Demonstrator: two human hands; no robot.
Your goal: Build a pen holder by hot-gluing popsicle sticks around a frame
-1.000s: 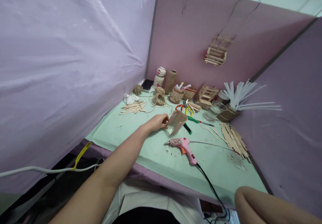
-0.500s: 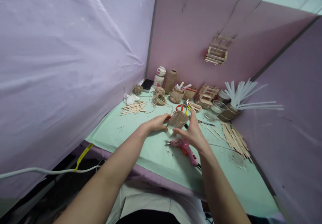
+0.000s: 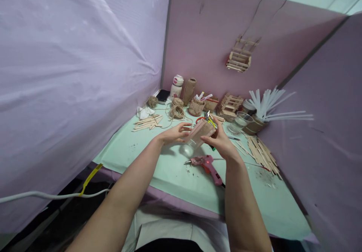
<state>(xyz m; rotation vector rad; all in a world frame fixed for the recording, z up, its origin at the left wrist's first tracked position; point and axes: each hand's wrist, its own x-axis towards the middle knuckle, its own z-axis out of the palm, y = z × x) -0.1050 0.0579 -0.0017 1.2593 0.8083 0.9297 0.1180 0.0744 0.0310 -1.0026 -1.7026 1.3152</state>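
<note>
Right now you're stretching both arms forward, left hand [image 3: 175, 133] and right hand [image 3: 222, 143] each closing a grip on the tilted wrapped cup [image 3: 198, 133] above the desk [image 3: 158, 161].

A small craft booth; purple screens [image 3: 70, 74] wall in a green desk [image 3: 158, 165]; wooden sticks [image 3: 261, 152], twine [image 3: 177, 110], a glue gun [image 3: 206, 163] lie about.

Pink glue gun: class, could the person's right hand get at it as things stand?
Probably yes: the glue gun lies uncovered just beneath the right hand, nothing between. But that hand shares the stick-clad cup with the left hand, so it must let go first.
</note>
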